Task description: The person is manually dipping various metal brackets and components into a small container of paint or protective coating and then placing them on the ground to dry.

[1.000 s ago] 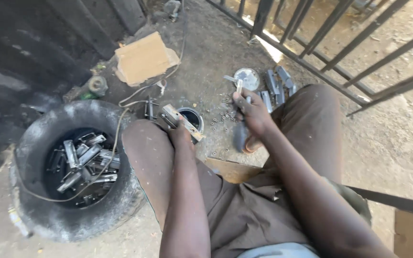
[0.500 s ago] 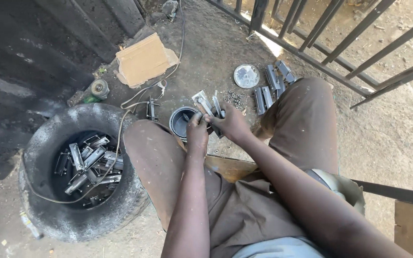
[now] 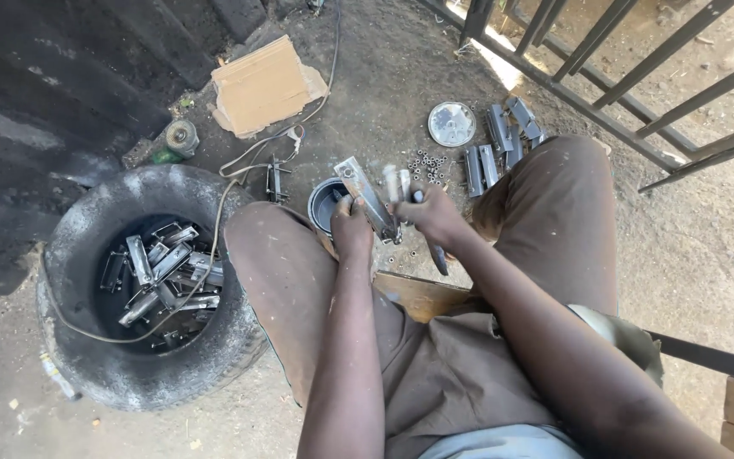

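Metal bracket point(image 3: 365, 197) is up off the ground between my knees, tilted with its top end leaning away from me, right over the little dark round tin point(image 3: 326, 206) on the dirt. My left hand point(image 3: 352, 231) is wrapped around its lower end, and my right hand point(image 3: 431, 218) is closed around a dark-handled tool point(image 3: 437, 255), with something small and pale pinched at the fingertips next to the bracket, can't make out exactly what. Looks like a stiff, flat steel piece with hard edges, not heavy but I'd guess a bit greasy, so gripping low on the flat sides feels safest, fingers off the edges. Loose nuts point(image 3: 428, 163) are scattered on the ground just past my hands, with a round metal lid point(image 3: 451, 124) and a few more brackets point(image 3: 493, 144) beyond them near the railing point(image 3: 605, 85). Old tyre point(image 3: 95, 357) off to my left is full of the same brackets, and a piece of cardboard point(image 3: 263, 83) lies farther out.
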